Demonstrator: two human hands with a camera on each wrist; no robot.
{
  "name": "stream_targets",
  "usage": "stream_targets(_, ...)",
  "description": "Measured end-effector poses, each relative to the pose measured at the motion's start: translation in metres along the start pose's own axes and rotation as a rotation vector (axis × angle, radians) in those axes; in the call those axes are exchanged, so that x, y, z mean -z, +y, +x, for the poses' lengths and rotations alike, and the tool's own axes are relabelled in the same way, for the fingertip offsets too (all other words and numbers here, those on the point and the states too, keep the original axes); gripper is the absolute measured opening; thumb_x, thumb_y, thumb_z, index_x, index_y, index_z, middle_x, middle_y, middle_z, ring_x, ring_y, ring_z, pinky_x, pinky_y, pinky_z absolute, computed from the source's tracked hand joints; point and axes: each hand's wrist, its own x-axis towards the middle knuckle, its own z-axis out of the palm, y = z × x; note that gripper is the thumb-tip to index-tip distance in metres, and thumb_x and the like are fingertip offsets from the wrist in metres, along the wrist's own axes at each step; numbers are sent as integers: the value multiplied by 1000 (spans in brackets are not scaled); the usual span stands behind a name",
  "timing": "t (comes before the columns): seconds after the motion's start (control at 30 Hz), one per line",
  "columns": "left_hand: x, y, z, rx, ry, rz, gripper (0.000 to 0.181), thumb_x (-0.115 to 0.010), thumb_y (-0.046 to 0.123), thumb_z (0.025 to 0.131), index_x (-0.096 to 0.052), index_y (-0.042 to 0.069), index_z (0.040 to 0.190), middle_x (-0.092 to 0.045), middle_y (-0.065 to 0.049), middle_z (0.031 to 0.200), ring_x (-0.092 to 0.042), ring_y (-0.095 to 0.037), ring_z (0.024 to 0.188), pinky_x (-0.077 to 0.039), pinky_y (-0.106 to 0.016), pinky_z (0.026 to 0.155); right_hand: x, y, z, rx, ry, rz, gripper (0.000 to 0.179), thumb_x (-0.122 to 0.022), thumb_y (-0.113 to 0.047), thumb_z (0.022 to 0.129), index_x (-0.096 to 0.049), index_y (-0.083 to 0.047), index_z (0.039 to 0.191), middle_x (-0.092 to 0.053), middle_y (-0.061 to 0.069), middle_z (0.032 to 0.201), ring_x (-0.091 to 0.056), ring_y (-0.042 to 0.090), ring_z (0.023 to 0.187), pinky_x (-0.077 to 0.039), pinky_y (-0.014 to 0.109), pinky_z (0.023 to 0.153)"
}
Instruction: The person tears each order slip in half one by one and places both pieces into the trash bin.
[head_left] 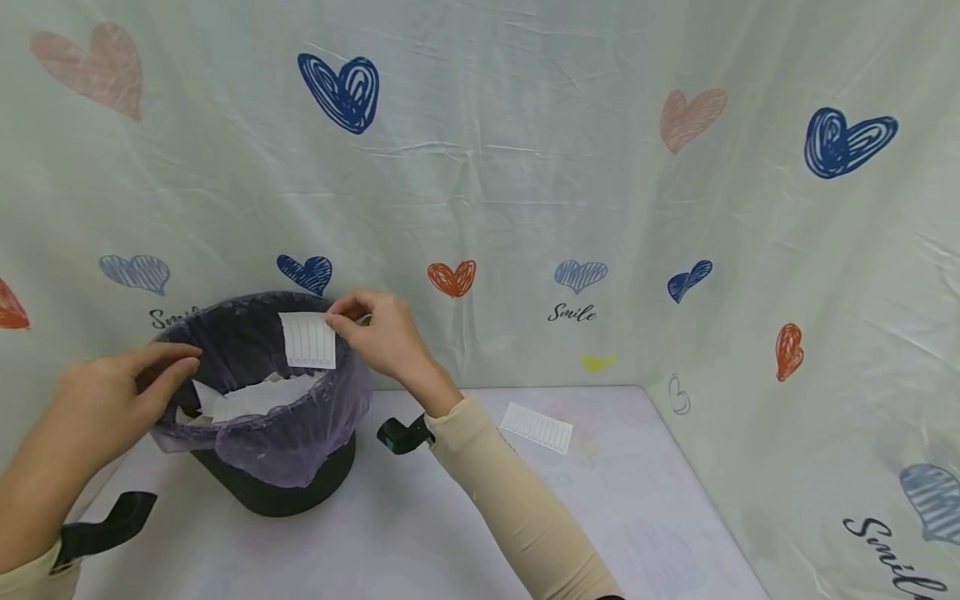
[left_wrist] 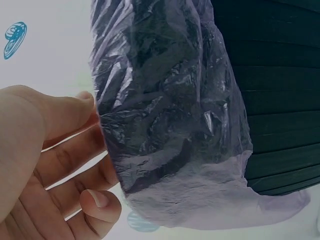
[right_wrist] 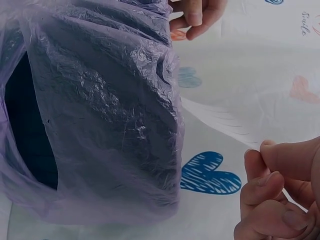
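Observation:
A dark trash bin [head_left: 277,492] with a translucent purple bin liner [head_left: 292,446] folded over its rim stands at the left of the table. White paper pieces [head_left: 262,396] lie inside it. Between thumb and forefinger, my right hand [head_left: 382,333] pinches the corner of a lined paper slip [head_left: 309,342] over the bin's far right side. The right wrist view shows that slip [right_wrist: 217,120] slanting past the liner's edge. My left hand [head_left: 112,396] is at the left rim, fingers loosely bent with nothing visible in them; its fingertips are partly hidden behind the liner [left_wrist: 160,125].
Another lined paper slip [head_left: 537,427] lies flat on the white table [head_left: 465,533], beyond my right forearm. A pale curtain [head_left: 517,208] printed with hearts hangs right behind the bin and along the right side. Wrist camera mounts [head_left: 405,435] stick out from both wrists.

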Motion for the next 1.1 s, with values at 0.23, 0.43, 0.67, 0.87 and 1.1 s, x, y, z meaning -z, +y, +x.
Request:
stream_targets(0.23,4,3,-1,-11,18,-19,17,-75,-1,87,-73,-8,102,-71,-33,88,-67,-41,65,-42,-24,46,-2,0,1,14,-2,-16,11,-68,-17,100,-77,-9,101,-76,2,95,-62,0,77,-50,16,64)
stream_targets(0.43,7,5,-5,-5,49,-19,15,-75,-1,87,-73,-6,102,-71,-26,80,-56,-23,59,-34,-22,43,-4,0,1,13,-5,-18,11,-68,-17,101,-76,-9,101,-76,2,96,-62,1,77,-51,16,65)
stream_targets(0.67,8,4,-9,20,92,-62,18,-73,-4,88,-71,-9,106,-71,-33,88,-65,-47,71,-30,-16,44,-5,0,1,2,-14,-25,12,-69,-17,100,-77,-8,102,-76,3,96,-61,0,75,-49,15,63)
stream_targets(0.87,9,6,-10,2,124,-61,17,-75,-1,89,-72,-7,104,-72,-29,83,-64,-30,63,-30,-13,44,-6,0,1,-16,-41,-11,16,-71,-16,99,-81,-7,108,-80,4,100,-68,4,78,-49,14,63)
stream_targets(1.1,4,9,-12,-62,185,-109,15,-76,4,90,-74,-7,100,-71,-25,75,-37,22,67,-33,-8,46,-6,5,-3,-24,-61,16,19,-71,-15,98,-79,-6,114,-80,7,102,-70,5,77,-47,16,58)
